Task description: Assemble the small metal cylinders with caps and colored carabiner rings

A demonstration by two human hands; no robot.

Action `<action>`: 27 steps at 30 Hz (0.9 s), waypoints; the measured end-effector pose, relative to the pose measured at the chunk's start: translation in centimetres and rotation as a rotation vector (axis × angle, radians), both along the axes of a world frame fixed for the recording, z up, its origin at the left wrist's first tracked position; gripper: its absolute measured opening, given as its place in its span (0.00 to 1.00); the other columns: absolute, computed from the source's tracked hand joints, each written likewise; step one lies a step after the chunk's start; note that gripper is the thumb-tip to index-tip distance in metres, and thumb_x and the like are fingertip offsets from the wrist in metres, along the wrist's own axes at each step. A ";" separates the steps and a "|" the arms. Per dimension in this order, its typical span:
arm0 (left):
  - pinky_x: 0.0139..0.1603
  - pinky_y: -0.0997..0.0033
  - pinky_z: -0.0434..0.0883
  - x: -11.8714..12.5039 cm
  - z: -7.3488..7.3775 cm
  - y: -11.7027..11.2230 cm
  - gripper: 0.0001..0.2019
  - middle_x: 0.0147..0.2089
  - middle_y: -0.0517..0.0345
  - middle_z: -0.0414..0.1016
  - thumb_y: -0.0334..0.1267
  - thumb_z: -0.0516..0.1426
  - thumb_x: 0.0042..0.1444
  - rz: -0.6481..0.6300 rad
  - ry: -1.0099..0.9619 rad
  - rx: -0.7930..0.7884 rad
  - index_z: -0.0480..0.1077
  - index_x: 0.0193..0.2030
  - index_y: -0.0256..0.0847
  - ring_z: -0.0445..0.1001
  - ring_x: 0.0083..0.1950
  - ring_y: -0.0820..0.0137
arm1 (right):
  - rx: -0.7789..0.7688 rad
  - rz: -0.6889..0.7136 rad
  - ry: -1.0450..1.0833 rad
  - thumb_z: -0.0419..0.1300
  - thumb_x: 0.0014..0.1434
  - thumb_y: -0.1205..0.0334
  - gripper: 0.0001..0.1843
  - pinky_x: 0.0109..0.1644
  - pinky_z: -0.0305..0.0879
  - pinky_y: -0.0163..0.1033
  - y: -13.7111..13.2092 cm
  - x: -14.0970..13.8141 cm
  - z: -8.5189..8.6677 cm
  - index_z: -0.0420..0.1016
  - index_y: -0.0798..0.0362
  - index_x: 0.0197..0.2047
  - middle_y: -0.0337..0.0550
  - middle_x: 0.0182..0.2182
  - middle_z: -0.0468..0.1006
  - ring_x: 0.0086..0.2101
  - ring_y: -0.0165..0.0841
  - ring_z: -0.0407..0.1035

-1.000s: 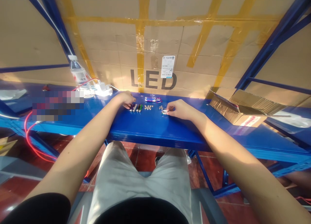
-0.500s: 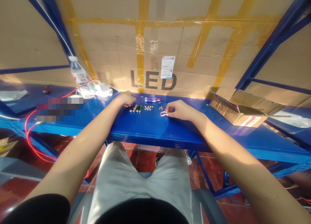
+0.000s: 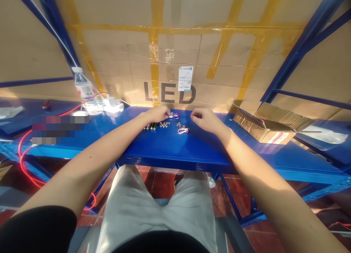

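My left hand (image 3: 159, 114) is at the back of the blue table, fingers curled down at the left end of some slim shiny purple-blue rods (image 3: 174, 115). Its fingertips are partly hidden, so what they pinch does not show. Just in front of it lie several small dark and green cylinders (image 3: 152, 126) and a cluster of small shiny metal pieces (image 3: 164, 124). My right hand (image 3: 205, 119) hovers to the right with bent fingers, thumb apart, nothing visible in it. Near it lie a small coil of white cord (image 3: 183, 130) and more little metal pieces (image 3: 179, 124).
An open cardboard box (image 3: 265, 130) stands on the right of the blue table (image 3: 175, 150). On the left are a water bottle (image 3: 82, 86), a white power strip (image 3: 113, 105) and a red cable (image 3: 23, 150). A large taped carton (image 3: 123, 62) backs the table.
My left hand has moved right, from beside the cylinders to the purple-blue rods. My right hand has let go of the white cord and drawn back slightly to the right. The view has shifted a little.
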State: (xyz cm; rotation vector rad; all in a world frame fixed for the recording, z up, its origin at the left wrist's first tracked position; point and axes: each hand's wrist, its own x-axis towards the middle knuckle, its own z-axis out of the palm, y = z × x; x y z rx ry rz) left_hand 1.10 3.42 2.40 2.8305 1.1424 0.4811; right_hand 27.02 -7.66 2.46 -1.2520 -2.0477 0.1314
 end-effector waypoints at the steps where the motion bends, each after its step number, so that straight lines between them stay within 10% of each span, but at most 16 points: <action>1: 0.46 0.67 0.71 0.3 0.0 0.3 0.09 0.41 0.50 0.83 0.33 0.59 0.56 -0.002 0.026 0.006 0.81 0.41 0.41 0.78 0.41 0.63 | 0.000 0.000 0.008 0.58 0.57 0.66 0.06 0.39 0.65 0.44 0.1 0.0 -0.1 0.77 0.52 0.31 0.44 0.30 0.81 0.32 0.37 0.71; 14: 0.39 0.66 0.66 0.6 -0.8 0.7 0.06 0.33 0.52 0.79 0.34 0.58 0.60 0.013 0.011 -0.023 0.75 0.33 0.40 0.73 0.35 0.65 | -0.006 0.018 0.055 0.59 0.59 0.64 0.07 0.39 0.66 0.45 0.1 -0.3 -0.2 0.77 0.52 0.30 0.44 0.30 0.79 0.32 0.37 0.70; 23: 0.47 0.66 0.70 2.2 2.1 -5.7 0.08 0.46 0.51 0.80 0.34 0.55 0.65 -0.206 -0.454 0.115 0.72 0.48 0.39 0.76 0.45 0.65 | -0.052 0.201 0.452 0.67 0.61 0.51 0.19 0.61 0.72 0.53 0.4 -1.5 0.0 0.79 0.51 0.52 0.51 0.54 0.82 0.54 0.44 0.76; 27: 0.50 0.65 0.71 3.0 1.7 -7.4 0.11 0.48 0.50 0.80 0.33 0.53 0.66 -0.271 -0.470 0.063 0.72 0.52 0.39 0.76 0.48 0.65 | -0.301 0.368 0.546 0.70 0.60 0.48 0.20 0.53 0.77 0.51 0.2 -1.7 0.2 0.79 0.52 0.49 0.49 0.41 0.84 0.44 0.41 0.79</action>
